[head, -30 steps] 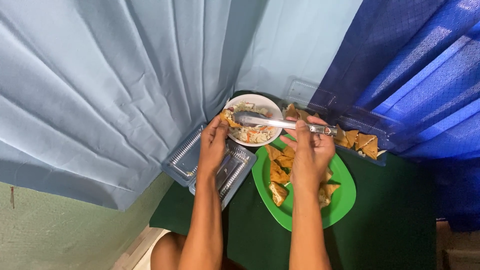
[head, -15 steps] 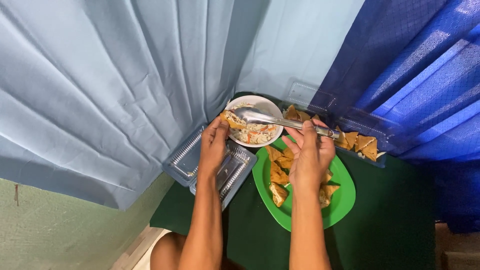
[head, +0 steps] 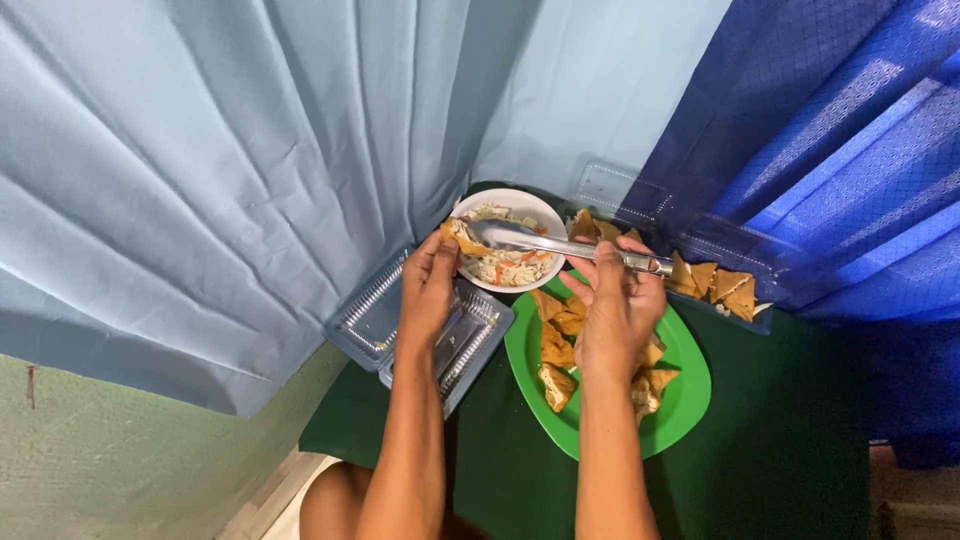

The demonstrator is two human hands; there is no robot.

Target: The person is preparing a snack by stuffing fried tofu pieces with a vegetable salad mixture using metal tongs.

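My left hand holds a fried tofu pocket at the left rim of a white bowl of shredded vegetable filling. My right hand grips a metal spoon by its handle, and the spoon's bowl lies over the filling, close to the tofu pocket. Under my right hand sits a green plate with several fried tofu pieces.
A clear plastic tray of more fried tofu triangles lies behind the plate. Empty clear plastic boxes sit under my left wrist. All stands on a dark green tablecloth, with light blue and dark blue curtains behind.
The spoon has slid left across the bowl toward the tofu pocket in my left hand. Both hands stay nearly in place.
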